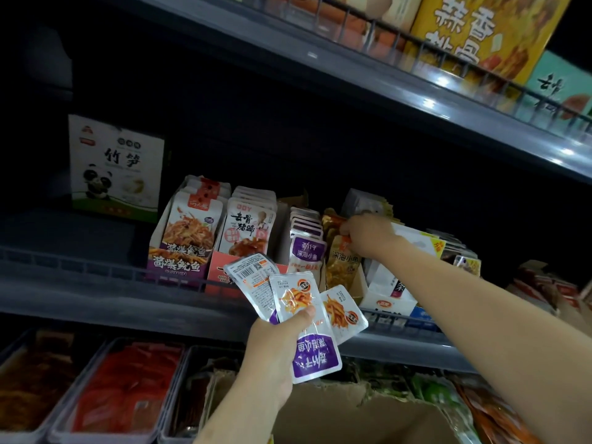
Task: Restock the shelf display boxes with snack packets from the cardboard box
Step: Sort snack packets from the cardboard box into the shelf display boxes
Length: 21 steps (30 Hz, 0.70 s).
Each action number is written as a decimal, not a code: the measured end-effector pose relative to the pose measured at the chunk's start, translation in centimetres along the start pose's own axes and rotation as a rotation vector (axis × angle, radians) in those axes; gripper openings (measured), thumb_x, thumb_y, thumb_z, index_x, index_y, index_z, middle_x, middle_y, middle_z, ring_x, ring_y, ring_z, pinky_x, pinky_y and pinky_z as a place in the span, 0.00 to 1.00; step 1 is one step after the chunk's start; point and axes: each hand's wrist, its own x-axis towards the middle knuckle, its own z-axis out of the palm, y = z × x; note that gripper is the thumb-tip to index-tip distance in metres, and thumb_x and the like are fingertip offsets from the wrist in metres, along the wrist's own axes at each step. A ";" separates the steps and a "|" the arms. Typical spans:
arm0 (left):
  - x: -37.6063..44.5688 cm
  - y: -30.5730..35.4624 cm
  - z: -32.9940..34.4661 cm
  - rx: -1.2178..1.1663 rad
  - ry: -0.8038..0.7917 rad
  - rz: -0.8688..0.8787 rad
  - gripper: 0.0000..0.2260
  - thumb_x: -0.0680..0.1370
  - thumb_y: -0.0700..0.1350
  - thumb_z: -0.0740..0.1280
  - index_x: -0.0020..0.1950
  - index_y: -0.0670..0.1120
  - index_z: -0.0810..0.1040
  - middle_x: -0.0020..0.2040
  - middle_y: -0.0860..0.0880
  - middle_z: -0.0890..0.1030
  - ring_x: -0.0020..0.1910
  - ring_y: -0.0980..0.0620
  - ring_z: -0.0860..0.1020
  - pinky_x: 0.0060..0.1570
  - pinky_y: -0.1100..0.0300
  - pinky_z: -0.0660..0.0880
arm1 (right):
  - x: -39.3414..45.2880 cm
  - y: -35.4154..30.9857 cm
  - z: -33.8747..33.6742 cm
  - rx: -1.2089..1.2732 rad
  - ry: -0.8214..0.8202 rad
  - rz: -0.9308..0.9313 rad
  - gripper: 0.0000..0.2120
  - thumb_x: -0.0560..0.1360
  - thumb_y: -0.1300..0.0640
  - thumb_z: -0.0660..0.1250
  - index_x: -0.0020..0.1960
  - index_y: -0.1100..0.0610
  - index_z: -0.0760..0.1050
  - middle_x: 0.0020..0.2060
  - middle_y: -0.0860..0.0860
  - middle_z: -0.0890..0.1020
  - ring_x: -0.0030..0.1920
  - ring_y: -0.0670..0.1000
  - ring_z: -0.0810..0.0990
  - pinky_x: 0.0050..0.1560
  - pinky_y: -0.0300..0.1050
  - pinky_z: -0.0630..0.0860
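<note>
On the middle shelf (96, 293), at the row of display boxes, our right hand (368, 235) reaches in with fingers curled, pinching the top of an orange-gold fish packet (342, 261) at the front of its display box (360, 283). That packet stands upright, just beside the purple-labelled packets (307, 251) in the neighbouring row to its left.

Lower down and in front of the shelf edge, our left hand (275, 350) grips a fan of three small snack packets (301, 306). The thumb presses across the middle one, which has a purple end pointing down; another shows its printed back with a barcode, and the third tilts out to the right. These packets sit well apart from the right hand, below it and to its left.

Beneath our left wrist we see the open cardboard box (368, 418), its torn flap edge just under the held packets.

Further left on the shelf stand a purple squid-snack box (179, 251), a red pork-trotter box (246, 235) and a white panda-printed carton (115, 165). Clear bins (121, 395) of red and brown goods line the level below.
</note>
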 end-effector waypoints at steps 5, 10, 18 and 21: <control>-0.2 0.2 -0.3 -0.001 -0.017 0.006 0.16 0.71 0.39 0.75 0.55 0.50 0.76 0.45 0.45 0.85 0.41 0.44 0.84 0.40 0.50 0.81 | -0.6 -0.1 -1.2 0.230 0.044 0.035 0.12 0.76 0.57 0.67 0.59 0.54 0.75 0.53 0.53 0.80 0.51 0.53 0.79 0.42 0.44 0.75; -0.7 0.5 -0.4 0.019 -0.030 0.025 0.14 0.70 0.39 0.76 0.49 0.51 0.75 0.46 0.46 0.84 0.41 0.45 0.83 0.40 0.50 0.81 | -3.4 -0.4 -2.9 0.601 0.130 -0.031 0.06 0.74 0.53 0.71 0.50 0.50 0.79 0.49 0.46 0.80 0.49 0.47 0.78 0.50 0.45 0.77; -1.7 0.1 0.2 0.135 -0.160 0.053 0.17 0.68 0.38 0.77 0.54 0.49 0.79 0.42 0.47 0.86 0.40 0.46 0.85 0.38 0.51 0.81 | -10.4 -1.9 -3.1 0.958 -0.208 -0.227 0.16 0.70 0.45 0.73 0.56 0.49 0.78 0.50 0.44 0.81 0.50 0.42 0.79 0.53 0.37 0.76; -2.2 -0.1 0.5 0.161 -0.227 0.077 0.19 0.66 0.41 0.77 0.55 0.49 0.79 0.44 0.48 0.86 0.41 0.46 0.85 0.41 0.50 0.81 | -11.6 -2.1 -2.5 1.059 -0.219 -0.181 0.10 0.69 0.52 0.76 0.43 0.48 0.75 0.41 0.42 0.80 0.42 0.41 0.79 0.41 0.30 0.74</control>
